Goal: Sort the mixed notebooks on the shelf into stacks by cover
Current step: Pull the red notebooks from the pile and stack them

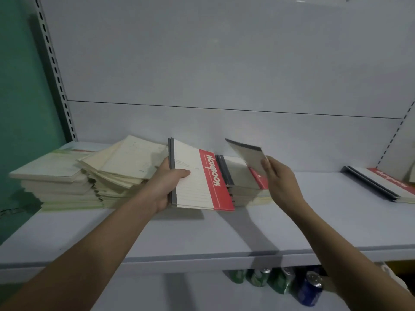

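My left hand (167, 185) grips a few red-and-white "Notebook" notebooks (197, 176) by their grey spine, tilted up above the shelf (202, 232). My right hand (275, 178) pinches another notebook (249, 157) by its lower edge, lifted and blurred, above a mixed stack with grey spines and red covers (242, 178). To the left lie a fanned pile of cream-covered notebooks (121, 164) and a stack with pale green covers (51, 176). At the far right lies a small stack of red-and-white notebooks (381, 182).
The white back panel (224, 75) rises behind the stacks, with slotted uprights at both sides. Below the shelf's front edge stand several drink cans (280, 281), green and blue. A green wall (20, 86) is at the left.
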